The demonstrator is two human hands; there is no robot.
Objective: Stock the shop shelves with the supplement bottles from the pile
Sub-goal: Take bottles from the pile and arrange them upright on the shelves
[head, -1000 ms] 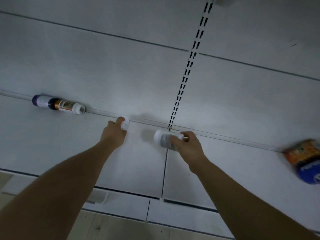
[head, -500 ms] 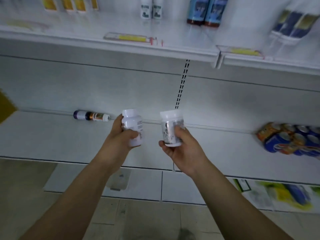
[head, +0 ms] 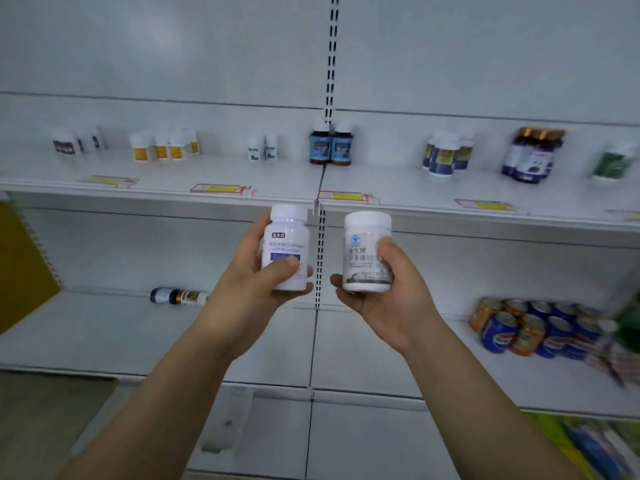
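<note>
My left hand grips a tall white bottle with a purple label, held upright in front of the shelf unit. My right hand grips a wider white jar with a grey label, also upright, a little to the right. Both bottles hang just below the front edge of the upper shelf, near the slotted upright. On that shelf stand groups of supplement bottles: yellow-labelled ones, two dark blue ones and more to the right.
One bottle lies on its side at the back of the lower shelf. Drink cans are stacked on that shelf at the right. Price tags line the upper shelf's edge. A yellow panel stands at the left.
Both hands lifted the two bottles off the lower shelf and raised them upright. The view tilted up, bringing the upper shelf and its bottles into sight.
</note>
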